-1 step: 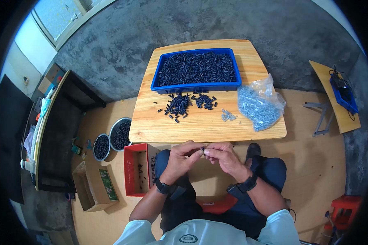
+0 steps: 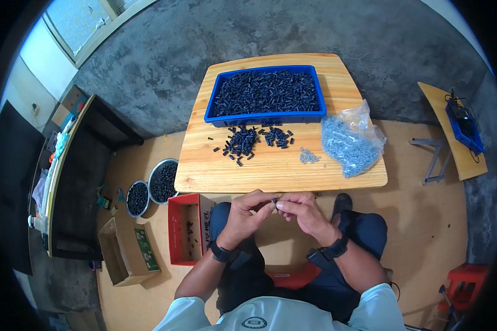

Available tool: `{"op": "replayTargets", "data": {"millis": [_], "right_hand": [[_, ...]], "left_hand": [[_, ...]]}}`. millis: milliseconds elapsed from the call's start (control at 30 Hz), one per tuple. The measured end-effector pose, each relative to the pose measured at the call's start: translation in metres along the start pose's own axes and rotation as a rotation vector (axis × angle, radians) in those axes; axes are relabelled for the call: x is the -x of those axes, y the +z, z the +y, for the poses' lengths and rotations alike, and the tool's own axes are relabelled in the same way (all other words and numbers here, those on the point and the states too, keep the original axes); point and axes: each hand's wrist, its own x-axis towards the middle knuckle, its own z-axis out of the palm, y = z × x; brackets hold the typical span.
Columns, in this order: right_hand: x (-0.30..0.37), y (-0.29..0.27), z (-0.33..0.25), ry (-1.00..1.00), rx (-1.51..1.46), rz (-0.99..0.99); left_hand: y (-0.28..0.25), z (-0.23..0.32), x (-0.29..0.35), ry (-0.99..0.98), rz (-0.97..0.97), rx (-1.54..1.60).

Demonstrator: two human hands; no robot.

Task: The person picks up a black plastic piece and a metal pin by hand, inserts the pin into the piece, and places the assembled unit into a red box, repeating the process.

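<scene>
Just past the table's near edge, my left hand (image 2: 247,216) and my right hand (image 2: 305,214) meet above my lap. Both are closed, fingertips pinched together round one small black cylindrical piece (image 2: 274,202). Most of it is hidden by the thumbs and fingers, and whether a screw is in it I cannot tell. On the wooden table (image 2: 221,176) ahead lie two loose heaps of short black pieces, a larger one (image 2: 241,142) and a smaller one (image 2: 278,137). To their right is a small scatter of silvery screws (image 2: 308,156).
A blue tray (image 2: 265,119) full of black pieces stands at the table's back. A clear bag (image 2: 352,144) of metal screws sits at the right. Lower left are a red box (image 2: 174,231), a cardboard box (image 2: 114,251) and two metal bowls, one smaller (image 2: 137,198), one larger (image 2: 163,181).
</scene>
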Motion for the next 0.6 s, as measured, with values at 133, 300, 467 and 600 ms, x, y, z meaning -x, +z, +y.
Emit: {"op": "replayTargets", "data": {"millis": [133,300,467,600], "right_hand": [[0.003,-0.003,-0.002,0.004,0.019,-0.011],[0.000,-0.011,0.011,-0.068,-0.040,0.000],[-0.009,-0.014,0.007,0.014,-0.030,0.060],[-0.009,-0.014,-0.005,-0.019,-0.013,0.167]], "left_hand": [[0.001,0.005,0.001,0.041,-0.058,-0.154],[0.014,0.030,0.000,0.112,-0.021,-0.231],[0.026,0.129,0.007,0.739,-0.335,-0.192],[0.034,0.176,0.008,0.724,-0.867,0.035]]}}
